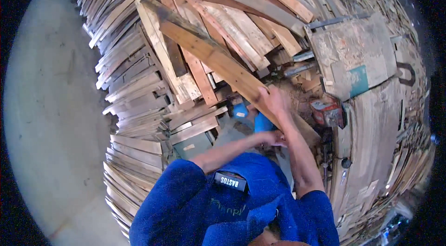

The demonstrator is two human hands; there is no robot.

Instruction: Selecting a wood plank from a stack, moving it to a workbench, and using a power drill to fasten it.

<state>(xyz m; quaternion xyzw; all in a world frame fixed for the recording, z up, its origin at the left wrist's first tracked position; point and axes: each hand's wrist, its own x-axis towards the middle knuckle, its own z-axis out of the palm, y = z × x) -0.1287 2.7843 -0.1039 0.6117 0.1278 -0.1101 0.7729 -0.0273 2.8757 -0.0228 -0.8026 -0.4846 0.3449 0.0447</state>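
A long brown wooden plank (223, 65) slants from the upper left toward the lower right in front of me. My right hand (277, 101) is closed around its nearer part, with the thumb side over the upper face. Close to the plank's lower edge is my left hand (273, 139), smeared by motion and partly behind my right forearm. Whether its fingers touch the plank does not show. The plank's far end lies over a heap of other boards (232, 27).
Stacked slats (134, 106) form a wall on the left, beside a grey floor (51, 106). To the right stand a red box-like object (327, 112), a worn wooden panel (353, 51) with a green patch, and more stacked boards (371, 139). A blue object (240, 110) lies below the plank.
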